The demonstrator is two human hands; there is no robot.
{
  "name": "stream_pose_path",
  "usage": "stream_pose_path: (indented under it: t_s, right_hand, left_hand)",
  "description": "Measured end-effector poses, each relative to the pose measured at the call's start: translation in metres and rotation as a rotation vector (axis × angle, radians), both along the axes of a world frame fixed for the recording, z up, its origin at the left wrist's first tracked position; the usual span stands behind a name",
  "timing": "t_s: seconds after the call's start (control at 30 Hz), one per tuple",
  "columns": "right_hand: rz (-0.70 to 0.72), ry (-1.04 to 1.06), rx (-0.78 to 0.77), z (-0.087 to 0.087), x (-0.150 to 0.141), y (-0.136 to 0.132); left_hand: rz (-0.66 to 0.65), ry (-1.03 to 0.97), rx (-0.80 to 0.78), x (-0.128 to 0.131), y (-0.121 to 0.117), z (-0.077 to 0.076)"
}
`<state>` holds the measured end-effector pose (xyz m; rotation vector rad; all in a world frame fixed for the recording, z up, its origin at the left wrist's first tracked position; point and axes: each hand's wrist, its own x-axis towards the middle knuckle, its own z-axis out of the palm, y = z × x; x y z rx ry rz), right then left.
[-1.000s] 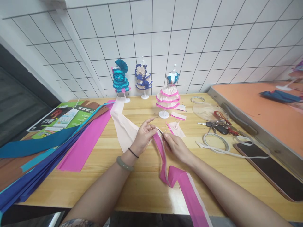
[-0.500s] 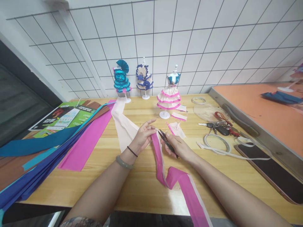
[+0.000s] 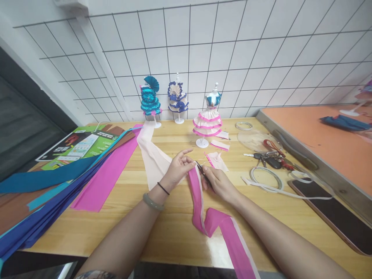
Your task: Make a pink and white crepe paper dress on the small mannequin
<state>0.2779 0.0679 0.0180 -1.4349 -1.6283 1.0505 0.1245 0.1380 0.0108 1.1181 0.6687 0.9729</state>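
My left hand (image 3: 177,170) pinches the upper end of a long pink crepe paper strip (image 3: 197,195) with a white edge. The strip hangs down in a loose fold and runs off the bottom of the view. In my right hand (image 3: 220,183) is a pair of small dark scissors (image 3: 200,169), mostly covered by the fingers. Their blades meet the strip's white edge beside my left fingertips; whether they cut into it cannot be made out. A pale strip of crepe paper (image 3: 155,155) lies behind my left hand. Just beyond the scissors rests a pale scrap with pink trim (image 3: 217,161).
Mini dress forms in teal (image 3: 150,102), cream-blue (image 3: 178,100) and pink-white (image 3: 207,122) paper stand along the wall. Coloured strips (image 3: 107,170) and a green printed sheet (image 3: 87,145) lie left. Keys (image 3: 271,161), a tape roll (image 3: 266,179) and a phone (image 3: 331,213) lie right.
The scissor blades look closer together and less of them shows. My hands stay nearly in place, and the view has shifted slightly.
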Motion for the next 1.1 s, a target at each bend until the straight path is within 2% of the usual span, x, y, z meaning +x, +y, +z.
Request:
stream_pose_path:
  t_s: [0.47, 0.63, 1.1]
  right_hand:
    - [-0.010, -0.118, 0.134, -0.0001, -0.0018, 0.0010]
    - [-0.028, -0.215, 0.123, -0.0011, -0.0014, 0.0016]
    - [-0.075, -0.127, 0.113, -0.0076, -0.0037, 0.0030]
  left_hand:
    - [-0.003, -0.035, -0.047, 0.0045, -0.0049, -0.0007]
    - [-0.003, -0.064, -0.073, 0.0049, -0.0056, 0.0010]
    - [-0.004, -0.069, -0.042, 0.0067, -0.0073, 0.0013]
